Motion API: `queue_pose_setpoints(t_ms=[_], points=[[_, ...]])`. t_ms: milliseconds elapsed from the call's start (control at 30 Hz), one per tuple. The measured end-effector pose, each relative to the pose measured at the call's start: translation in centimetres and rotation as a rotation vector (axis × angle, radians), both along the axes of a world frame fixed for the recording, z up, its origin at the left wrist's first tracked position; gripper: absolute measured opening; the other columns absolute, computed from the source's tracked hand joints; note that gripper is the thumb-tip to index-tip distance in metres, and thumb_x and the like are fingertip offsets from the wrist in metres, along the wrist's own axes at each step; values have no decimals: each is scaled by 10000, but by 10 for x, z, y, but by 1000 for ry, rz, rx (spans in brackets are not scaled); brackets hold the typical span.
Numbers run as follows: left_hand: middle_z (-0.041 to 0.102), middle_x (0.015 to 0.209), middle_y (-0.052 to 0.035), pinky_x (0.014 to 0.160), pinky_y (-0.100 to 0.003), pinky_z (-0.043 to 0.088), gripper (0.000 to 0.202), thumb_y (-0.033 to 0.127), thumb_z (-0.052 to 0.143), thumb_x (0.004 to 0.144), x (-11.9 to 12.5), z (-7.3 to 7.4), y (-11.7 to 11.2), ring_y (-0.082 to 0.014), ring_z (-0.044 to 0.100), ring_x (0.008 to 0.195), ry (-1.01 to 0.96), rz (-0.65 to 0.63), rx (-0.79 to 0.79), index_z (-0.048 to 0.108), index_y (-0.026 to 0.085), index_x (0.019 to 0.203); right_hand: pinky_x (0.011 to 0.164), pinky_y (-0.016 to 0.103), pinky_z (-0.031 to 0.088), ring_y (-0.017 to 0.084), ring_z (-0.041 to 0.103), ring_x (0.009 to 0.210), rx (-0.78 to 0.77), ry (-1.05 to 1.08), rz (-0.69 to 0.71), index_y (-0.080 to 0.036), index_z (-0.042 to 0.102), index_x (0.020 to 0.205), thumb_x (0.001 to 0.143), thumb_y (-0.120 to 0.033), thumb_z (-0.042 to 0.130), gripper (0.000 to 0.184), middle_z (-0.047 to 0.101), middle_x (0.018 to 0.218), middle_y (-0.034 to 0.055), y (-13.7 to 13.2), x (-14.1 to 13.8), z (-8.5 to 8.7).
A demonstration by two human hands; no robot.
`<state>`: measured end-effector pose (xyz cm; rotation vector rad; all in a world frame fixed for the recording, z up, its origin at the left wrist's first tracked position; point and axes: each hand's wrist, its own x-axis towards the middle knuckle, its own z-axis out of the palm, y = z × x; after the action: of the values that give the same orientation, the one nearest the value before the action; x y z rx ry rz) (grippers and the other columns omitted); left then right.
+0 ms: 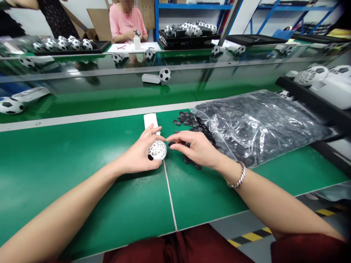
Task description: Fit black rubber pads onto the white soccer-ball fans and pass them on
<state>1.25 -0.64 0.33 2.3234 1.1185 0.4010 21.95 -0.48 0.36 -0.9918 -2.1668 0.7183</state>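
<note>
My left hand (139,151) is wrapped round a white openwork football-shaped piece (157,149) on the green tabletop. One black patch shows low on its left side, and a white flat handle-like part (150,122) extends beyond my fingers. Just to the right, my right hand (193,146) pinches a small black piece (172,144) between thumb and fingertips, close to the ball. Behind and beneath that hand lies a loose heap of small black pieces (201,126), spilling from the mouth of a clear plastic bag (263,128) full of them.
Beyond the table's pale edge runs a green conveyor (109,91) carrying finished black-and-white football units (165,75). A black tray (315,98) with more units stands at the right. Across the line, a person in a pink shirt (128,22) sits between loaded trays.
</note>
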Motion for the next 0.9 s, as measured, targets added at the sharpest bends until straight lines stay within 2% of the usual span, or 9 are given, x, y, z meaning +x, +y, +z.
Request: queue_pose_setpoints(t_ms=[67, 167, 333, 433, 533, 700, 900], points=[[220, 1455, -103, 1071, -537, 192, 537, 167, 579, 632, -1, 2, 0, -308, 40, 1370, -11, -32, -14, 451, 203, 1152, 668, 237, 459, 100, 568, 692, -31, 24, -17, -171, 612, 867, 790, -205, 590, 88, 647, 786, 0, -1, -1, 2], [222, 1458, -97, 1067, -549, 192, 529, 157, 578, 629, -1, 2, 1, -313, 37, 1369, -18, -41, -28, 456, 206, 1141, 652, 230, 440, 97, 544, 667, 7, 2, 45, -167, 589, 774, 792, -201, 591, 39, 626, 732, -7, -1, -2, 2], [222, 1459, -101, 1079, -531, 180, 519, 173, 596, 639, -2, 0, 1, -299, 37, 1372, -30, -53, -23, 460, 203, 1139, 725, 258, 446, 126, 547, 781, 113, -114, 219, -172, 603, 848, 850, -198, 515, 92, 621, 819, 32, -1, -1, -2], [224, 1457, -105, 1090, -507, 174, 518, 235, 639, 653, -1, 1, 1, -285, 28, 1374, -30, -44, -38, 474, 194, 1142, 725, 270, 440, 143, 543, 804, 212, -182, 253, -169, 615, 872, 869, -207, 481, 139, 616, 855, 55, -3, -2, -4], [260, 1444, -102, 1081, -527, 185, 491, 328, 667, 664, 3, 1, 0, -298, 48, 1371, -55, -9, -39, 501, 203, 1109, 738, 287, 420, 152, 550, 814, 276, -205, 235, -168, 618, 859, 869, -208, 483, 141, 629, 848, 55, -5, -5, -5], [310, 1419, -92, 1081, -523, 200, 423, 287, 648, 675, 6, -1, -1, -308, 73, 1367, -69, 17, -21, 514, 199, 1067, 715, 268, 406, 135, 553, 755, 199, -159, 202, -172, 577, 823, 836, -177, 533, 46, 627, 767, 15, -7, -10, -4], [303, 1423, -93, 1086, -523, 184, 461, 275, 663, 662, 5, -1, -1, -319, 49, 1366, -72, 4, -36, 506, 190, 1087, 706, 254, 426, 130, 550, 764, 91, -121, 220, -166, 592, 833, 837, -159, 525, 68, 619, 795, 24, -6, -8, -2]])
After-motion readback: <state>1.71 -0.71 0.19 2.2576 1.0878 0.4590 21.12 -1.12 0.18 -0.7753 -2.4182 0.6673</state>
